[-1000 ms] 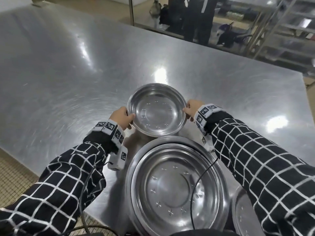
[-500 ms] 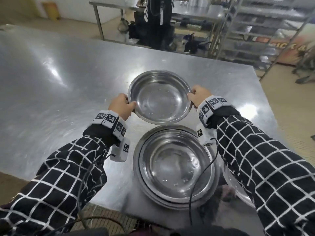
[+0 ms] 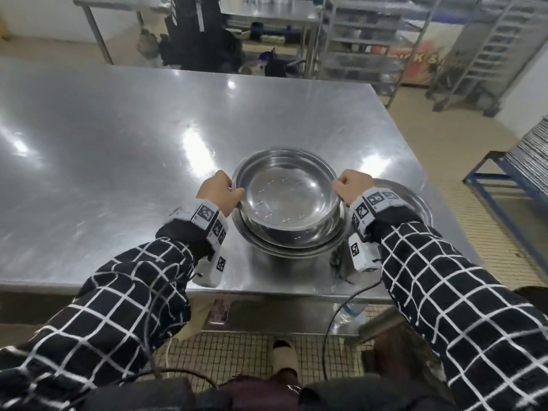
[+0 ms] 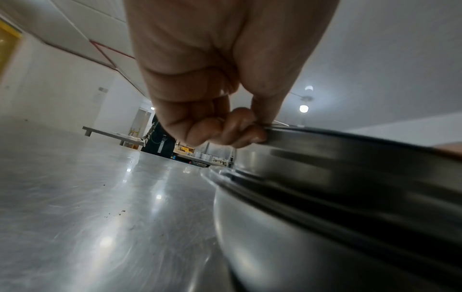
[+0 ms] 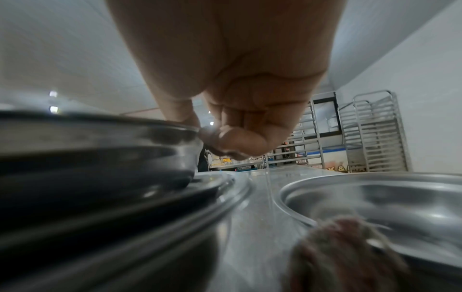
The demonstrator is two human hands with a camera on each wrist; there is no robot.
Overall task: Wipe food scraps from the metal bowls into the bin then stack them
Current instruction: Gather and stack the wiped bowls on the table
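A small shiny metal bowl [image 3: 286, 193] hangs just above a stack of wider metal bowls [image 3: 292, 247] near the table's front edge. My left hand [image 3: 221, 191] pinches its left rim, thumb on top and fingers curled under, as the left wrist view shows at the rim [image 4: 325, 138]. My right hand [image 3: 350, 185] pinches the right rim the same way [image 5: 175, 126]. The small bowl [image 5: 95, 142] looks clean inside. To the right of the stack lies another metal bowl [image 5: 375, 197], partly hidden behind my right wrist in the head view.
The steel table [image 3: 118, 143] stretches wide to the left and back, with a few crumbs [image 4: 120, 212] on it. A brownish cloth [image 5: 350, 247] lies at the right bowl's near rim. Racks [image 3: 370, 40] and another table stand behind. No bin is in view.
Both hands have carried the small bowl from the table behind the stack toward me and over the stacked bowls. The head view has pulled back and tilted up.
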